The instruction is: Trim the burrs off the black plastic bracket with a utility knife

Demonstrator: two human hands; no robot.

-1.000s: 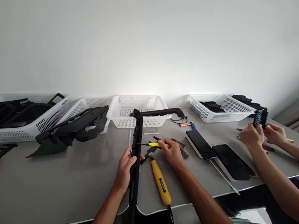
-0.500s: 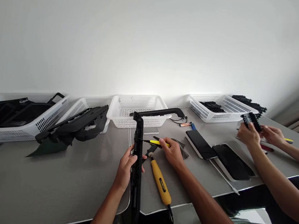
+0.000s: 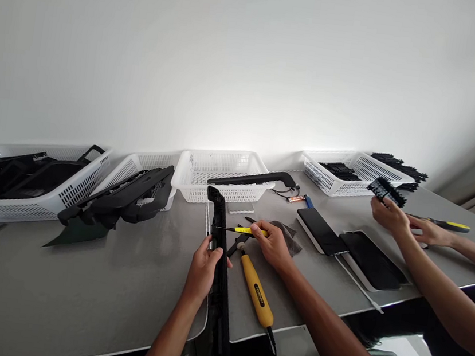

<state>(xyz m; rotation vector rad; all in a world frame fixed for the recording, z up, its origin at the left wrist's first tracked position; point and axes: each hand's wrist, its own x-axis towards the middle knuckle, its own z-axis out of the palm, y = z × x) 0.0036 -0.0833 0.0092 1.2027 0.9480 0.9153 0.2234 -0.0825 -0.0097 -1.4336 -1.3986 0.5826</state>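
My left hand (image 3: 202, 269) is wrapped round a long black plastic trim piece (image 3: 219, 217), which stands lengthwise before me with its ribbed side showing. In my right hand (image 3: 271, 243) is a slim yellow knife-like tool (image 3: 243, 230), pinched near its end. Its thin dark tip points left and reaches the trim piece's ribbed face; whether it touches cannot be made out. Below that hand lies a yellow corded hand tool (image 3: 256, 289), its head towards a dark bracket-like piece. A grey cloth (image 3: 293, 239) is partly hidden behind my right hand.
White baskets (image 3: 180, 178) line the wall; another black trim piece (image 3: 255, 178) lies across one. Black trim parts (image 3: 120, 195) overhang a basket at left. Two phone-like black slabs (image 3: 322, 230) lie to the right. Beyond them a co-worker's hands (image 3: 392, 217) hold a black toothed part (image 3: 387, 192).
The trim piece has turned slightly, its top end tilting left and lower. My right hand keeps the yellow tool at it. The co-worker's hands have shifted, turning the toothed part.
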